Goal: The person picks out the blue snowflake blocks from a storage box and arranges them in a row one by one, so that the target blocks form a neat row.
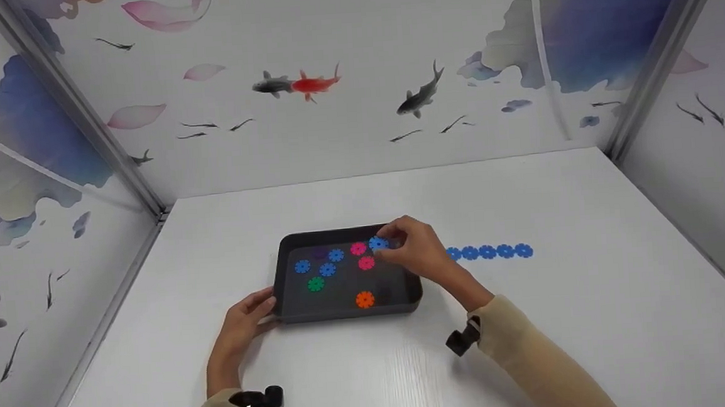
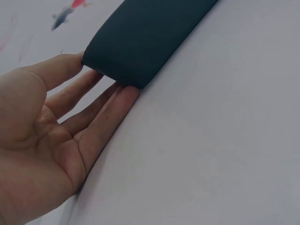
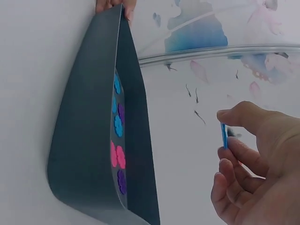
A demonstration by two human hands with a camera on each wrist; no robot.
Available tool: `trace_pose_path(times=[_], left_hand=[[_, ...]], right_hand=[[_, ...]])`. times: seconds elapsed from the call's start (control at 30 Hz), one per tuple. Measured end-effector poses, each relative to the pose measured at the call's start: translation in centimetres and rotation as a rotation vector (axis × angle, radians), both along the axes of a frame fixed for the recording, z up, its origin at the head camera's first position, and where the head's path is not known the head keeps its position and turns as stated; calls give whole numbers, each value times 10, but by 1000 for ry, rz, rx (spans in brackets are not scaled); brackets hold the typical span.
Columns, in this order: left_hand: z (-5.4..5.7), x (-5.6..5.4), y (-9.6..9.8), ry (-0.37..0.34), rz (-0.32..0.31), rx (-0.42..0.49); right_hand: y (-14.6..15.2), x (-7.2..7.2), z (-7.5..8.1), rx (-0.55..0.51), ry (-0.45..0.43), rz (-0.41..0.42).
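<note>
A dark, shallow tray (image 1: 350, 313) lies on the white table with flower-shaped plastic discs inside. My left hand (image 1: 247, 317) grips its left end; in the left wrist view the thumb is at the upper edge and the fingertips at the lower edge. Between right thumb and index finger, my right hand (image 1: 419, 250) pinches a blue flower-shaped disc (image 3: 224, 136), held above the tray's right part. Among the discs in the tray are a green disc (image 1: 316, 284), an orange disc (image 1: 365, 299), a pink disc (image 1: 366, 263) and a blue disc (image 1: 302, 266).
A row of blue discs (image 1: 488, 252) lies on the table right of the tray, its left end hidden behind my right hand. White walls (image 1: 359, 147) with painted fish and petals stand around the back and sides.
</note>
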State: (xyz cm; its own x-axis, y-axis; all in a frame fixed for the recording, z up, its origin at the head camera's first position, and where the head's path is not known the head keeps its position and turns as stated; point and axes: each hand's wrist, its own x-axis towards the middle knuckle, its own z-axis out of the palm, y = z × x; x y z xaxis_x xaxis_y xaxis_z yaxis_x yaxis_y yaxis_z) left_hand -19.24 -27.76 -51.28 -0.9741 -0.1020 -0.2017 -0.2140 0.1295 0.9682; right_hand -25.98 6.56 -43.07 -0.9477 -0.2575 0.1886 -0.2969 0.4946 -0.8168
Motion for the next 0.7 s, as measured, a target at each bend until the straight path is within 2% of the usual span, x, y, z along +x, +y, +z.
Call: trace_pose_path(times=[0.2,0.37,0.7], left_hand=[[1,-1,0,-16,5,-22],[2,0,1,-27,-11,-34],[2,0,2,-44,-11,-22]], right_hand=[[27,8,3,-3,40,-20],[50,14,4,-14,50,-73],[101,10,17,22,48,-209]])
